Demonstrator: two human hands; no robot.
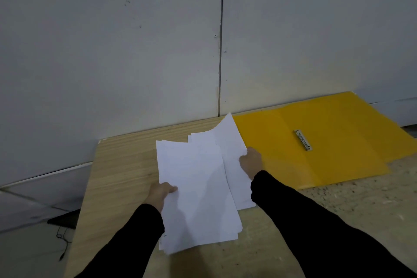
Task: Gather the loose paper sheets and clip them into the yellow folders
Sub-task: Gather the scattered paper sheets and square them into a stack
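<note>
Head view, one frame.

- Paper sheets (198,189): loose, fanned white stack at the table's centre, edges uneven. Its far corners splayed towards 12 and 1 o'clock, and its near corner hung low towards 6 o'clock. The top sheet bowed upward.
- Left hand (161,194): gripped the stack's 9 o'clock edge, thumb on top, fingers curled under and out of sight.
- Right hand (250,161): pinched the 3 o'clock edge of the far sheets, fingers folded round the paper. Both arms wore black sleeves (316,221).
- Yellow folder (282,149): lay open and flat at 2 o'clock, just beside the right hand. Its 9 o'clock edge ran under the stack's far corner. The far corner touched the wall (112,40).
- Metal clip (303,140): lay on the folder's inner face, near the spine fold. Could not tell whether raised or flat.
- A further yellow edge stuck out beyond the folder at 3 o'clock. Could not tell if it was a second folder.
- Table (121,165): bare wood-grain from the stack out to the 9 o'clock edge. Speckled surface lay open at 4 o'clock, below the folder.
- Cable (63,244): on the floor past the table's 8 o'clock edge.
</note>
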